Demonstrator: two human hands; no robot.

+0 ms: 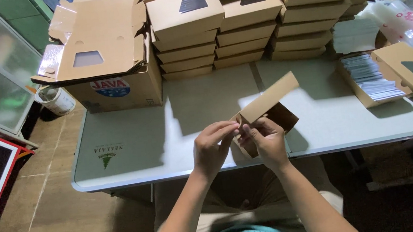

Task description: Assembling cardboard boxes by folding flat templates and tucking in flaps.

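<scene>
Folding at the near edge of the grey counter, both hands work on one half-formed brown cardboard box, which is held just above the counter's front rim, in front of the person's lap. Seen from the head camera, the left hand has its fingers curled and pressed together, the fingertips pinching the box's left corner. The right hand sits just beside it, touching the box from below and in front, its fingers closed on the lower flap. One long flap of the box sticks up and to the right, tilted, and the dark inside shows beneath it. Farther back on the counter stand stacks of finished window boxes in several columns, close against one another. To their left a large open carton carries a pile of flat unfolded box blanks with window cut-outs. At the right, well apart from the hands, an open box filled with white cards lies beside clear plastic bags. A white bucket stands on the tiled floor left of the counter.
</scene>
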